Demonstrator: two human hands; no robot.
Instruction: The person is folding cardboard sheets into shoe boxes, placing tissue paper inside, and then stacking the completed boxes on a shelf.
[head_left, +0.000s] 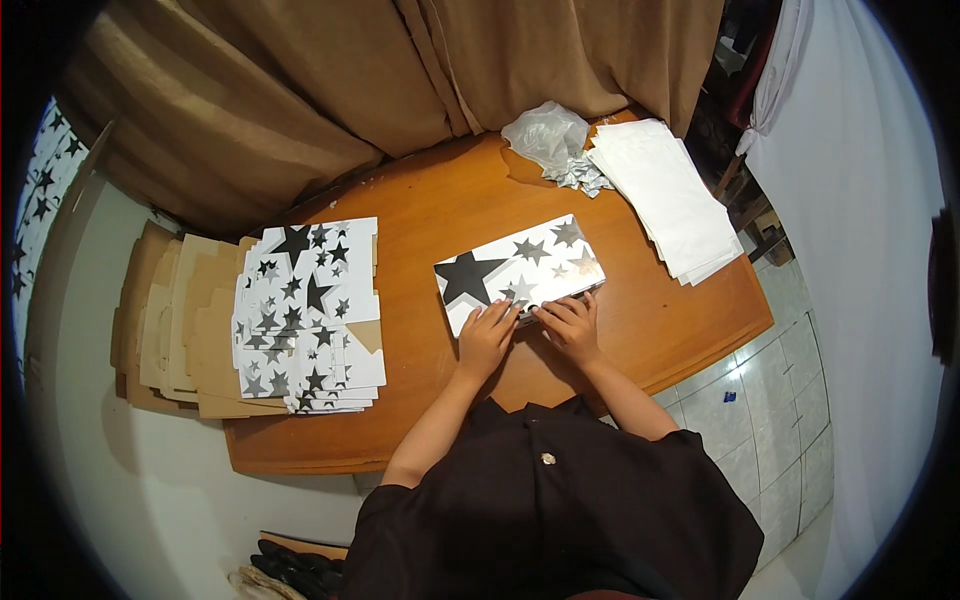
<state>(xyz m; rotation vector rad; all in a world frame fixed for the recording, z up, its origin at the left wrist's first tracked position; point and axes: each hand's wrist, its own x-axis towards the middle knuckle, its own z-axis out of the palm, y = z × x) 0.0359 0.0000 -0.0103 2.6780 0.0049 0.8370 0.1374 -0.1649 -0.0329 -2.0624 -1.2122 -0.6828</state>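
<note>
A white cardboard box printed with black and silver stars lies on the wooden table in front of me. My left hand rests on its near edge with fingers pressing down on the card. My right hand presses the same near edge just to the right, fingers curled over a flap. Both hands touch the box; neither lifts it.
A stack of flat star-printed box blanks lies at the table's left on brown cardboard sheets. A pile of white paper sheets and a crumpled clear plastic bag sit at the far right. Brown curtains hang behind.
</note>
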